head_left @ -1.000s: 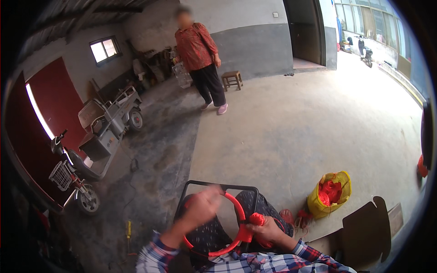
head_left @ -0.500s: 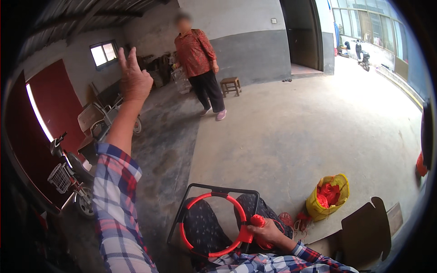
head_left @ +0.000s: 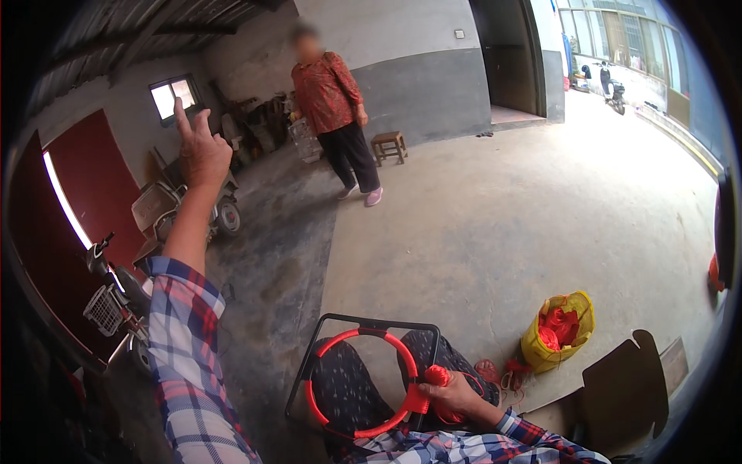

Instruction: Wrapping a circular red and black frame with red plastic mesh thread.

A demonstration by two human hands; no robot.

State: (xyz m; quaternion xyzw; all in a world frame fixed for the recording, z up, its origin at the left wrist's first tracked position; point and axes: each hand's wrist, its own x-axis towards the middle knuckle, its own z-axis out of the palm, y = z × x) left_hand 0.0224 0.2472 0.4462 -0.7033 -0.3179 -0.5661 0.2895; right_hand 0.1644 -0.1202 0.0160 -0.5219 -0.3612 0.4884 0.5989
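The left hand point(head_left: 205, 155) is raised at the end of an extended forearm, clear of the work. Its index finger points upward, the next finger is partly bent, and the remaining fingers are folded inward. It grasps nothing.

The right hand point(head_left: 457, 397) is closed around a glossy bundle of red cord point(head_left: 437, 376), with the top of the bundle projecting above the grip. The thumb lies along the near side of the bundle, beside a broad, flat red section point(head_left: 416, 399) of the ring. Whether the thumb touches this section cannot be told.

The red circular ring point(head_left: 406, 357), marked with short black bands, sits within a black four-sided frame point(head_left: 379, 319) with rounded corners. Ring and frame lie over the lap, across dark trousers with small pale marks point(head_left: 344, 375). The flat red section is at the right side of the ring. The centre of the ring is open, and the trousers show through it.

A yellow, open-topped bag point(head_left: 539, 357) stands on the floor to the right and contains glossy red material point(head_left: 559, 328). A brown cardboard piece point(head_left: 626, 387) is near it. Any lettering on the bag is too small to read.
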